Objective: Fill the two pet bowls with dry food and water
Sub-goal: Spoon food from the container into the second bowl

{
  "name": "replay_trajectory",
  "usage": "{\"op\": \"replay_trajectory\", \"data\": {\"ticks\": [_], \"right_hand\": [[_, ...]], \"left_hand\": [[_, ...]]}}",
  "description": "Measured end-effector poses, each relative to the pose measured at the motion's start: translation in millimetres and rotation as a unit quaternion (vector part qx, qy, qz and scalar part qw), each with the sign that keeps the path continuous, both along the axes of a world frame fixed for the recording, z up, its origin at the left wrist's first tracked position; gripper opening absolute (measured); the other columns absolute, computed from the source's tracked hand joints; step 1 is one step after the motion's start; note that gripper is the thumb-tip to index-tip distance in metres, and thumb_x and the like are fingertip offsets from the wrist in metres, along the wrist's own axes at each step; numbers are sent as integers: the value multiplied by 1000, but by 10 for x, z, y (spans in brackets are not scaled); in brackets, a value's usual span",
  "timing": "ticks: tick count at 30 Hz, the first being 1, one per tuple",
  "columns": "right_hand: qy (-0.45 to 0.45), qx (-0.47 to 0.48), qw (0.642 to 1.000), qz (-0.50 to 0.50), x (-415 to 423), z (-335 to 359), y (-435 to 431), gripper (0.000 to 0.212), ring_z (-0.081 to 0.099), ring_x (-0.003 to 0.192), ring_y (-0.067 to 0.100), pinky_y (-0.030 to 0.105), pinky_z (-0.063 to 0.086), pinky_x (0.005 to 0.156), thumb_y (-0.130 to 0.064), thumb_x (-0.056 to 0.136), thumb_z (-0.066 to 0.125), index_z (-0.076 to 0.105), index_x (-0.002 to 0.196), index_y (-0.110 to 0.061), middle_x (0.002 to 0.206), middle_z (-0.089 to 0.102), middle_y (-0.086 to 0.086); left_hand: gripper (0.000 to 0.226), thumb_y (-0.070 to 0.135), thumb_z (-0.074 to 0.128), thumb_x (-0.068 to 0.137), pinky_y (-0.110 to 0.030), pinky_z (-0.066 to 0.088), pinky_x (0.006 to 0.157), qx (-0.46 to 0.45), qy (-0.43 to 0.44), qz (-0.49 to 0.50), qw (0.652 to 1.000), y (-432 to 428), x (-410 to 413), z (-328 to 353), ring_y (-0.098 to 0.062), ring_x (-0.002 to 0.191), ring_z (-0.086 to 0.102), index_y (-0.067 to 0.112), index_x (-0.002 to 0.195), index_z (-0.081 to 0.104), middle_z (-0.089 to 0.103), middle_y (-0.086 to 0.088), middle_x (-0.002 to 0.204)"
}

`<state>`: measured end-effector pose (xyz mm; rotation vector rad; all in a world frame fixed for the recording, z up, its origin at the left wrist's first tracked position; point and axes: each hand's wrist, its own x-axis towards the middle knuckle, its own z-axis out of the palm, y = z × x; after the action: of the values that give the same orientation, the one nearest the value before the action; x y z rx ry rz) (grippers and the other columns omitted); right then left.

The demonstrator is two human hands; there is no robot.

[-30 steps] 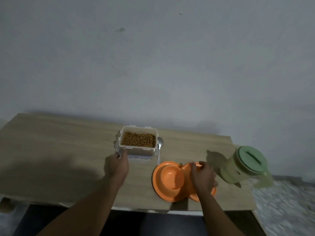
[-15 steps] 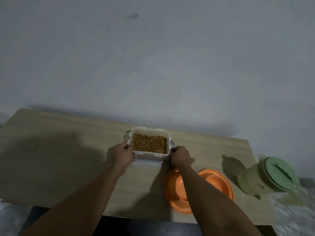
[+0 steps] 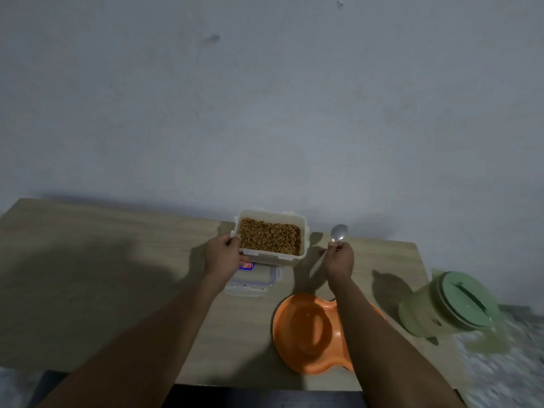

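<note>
A person's L hand (image 3: pixel 223 254) grips the left rim of a white rectangular plastic container (image 3: pixel 273 257) of brown dry kibble (image 3: pixel 269 238) at the back of the pale wood worktop (image 3: pixel 103 275), fingers curled over the edge. The R hand (image 3: pixel 340 260), just right of the container, pinches a silver metal spoon (image 3: pixel 339 232) by its handle, w/ the bowl end pointing up. A clear clip-on lid (image 3: pixel 253 281) lies just in front of the container. The orange plastic double pet bowl (image 3: pixel 303 328) sits near the front edge, partly under the R forearm. A pale green lidded plastic jug (image 3: pixel 450 307) stands at the worktop's right end, apart from the bowl.
</note>
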<state>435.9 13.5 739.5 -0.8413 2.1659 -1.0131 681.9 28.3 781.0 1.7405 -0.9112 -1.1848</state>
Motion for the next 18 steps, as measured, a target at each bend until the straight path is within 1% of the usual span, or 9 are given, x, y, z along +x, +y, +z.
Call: {"op": "replay_trajectory", "data": {"ticks": [2,4,6,8,9,11,13,15,18], "right_hand": [[-2,-40,999,-16,-235,109,36,19,66,84,37,50,56,76,-26,103,45,55,98,-11,89,66,15],[7,-67,997,-41,-441,259,96,13,66,81,37,55,58,75,-27,102,46,53,95,-18,88,66,14],[37,-78,996,-27,-607,416,174,10,64,84,34,50,56,78,-23,101,49,55,97,-17,92,67,13],[63,-89,994,15,-693,561,261,8,64,84,29,44,55,77,-17,97,54,60,102,-14,91,68,8],[65,-89,993,49,-685,628,305,13,64,83,26,40,54,76,-13,94,56,63,105,-13,90,68,6],[71,-60,987,134,-737,681,354,25,62,83,22,31,49,75,-7,88,59,67,112,-12,91,66,2],[92,-10,970,224,-792,642,370,28,62,86,20,27,46,75,-5,88,60,70,114,-13,95,66,1],[127,24,949,286,-802,565,395,26,66,94,20,30,51,79,-7,91,60,73,111,-18,100,70,0],[175,40,945,275,-795,479,413,23,69,99,23,40,57,83,-17,92,62,75,109,-24,107,75,1]], "left_hand": [[24,17,53,102,-25,53,44,2,5,-14,1000,-63,-218,22,-15,43,65,-2,108,66,68,-17,68],[18,16,53,102,-26,55,45,7,17,-31,999,-70,-477,15,-15,44,65,3,109,64,67,-16,68],[18,15,52,102,-32,59,52,19,31,-44,998,-32,-761,-32,-21,51,68,6,113,63,67,-17,73],[20,15,52,102,-36,60,56,31,37,-48,998,14,-975,-121,-26,56,69,3,114,64,67,-14,73],[19,15,52,102,-37,60,58,37,37,-49,997,44,-1033,-171,-27,58,70,4,112,64,67,-12,72],[13,16,52,102,-41,63,64,47,37,-54,997,114,-1185,-226,-29,64,73,11,105,64,68,-9,75],[12,14,52,102,-41,63,67,49,34,-54,997,168,-1298,-250,-32,72,74,16,102,64,70,-12,80],[12,11,52,101,-39,62,67,52,37,-54,996,195,-1345,-280,-35,77,74,16,99,63,70,-19,87],[12,9,52,101,-35,61,63,67,55,-52,995,180,-1377,-350,-38,79,73,10,97,64,70,-24,91]]}}
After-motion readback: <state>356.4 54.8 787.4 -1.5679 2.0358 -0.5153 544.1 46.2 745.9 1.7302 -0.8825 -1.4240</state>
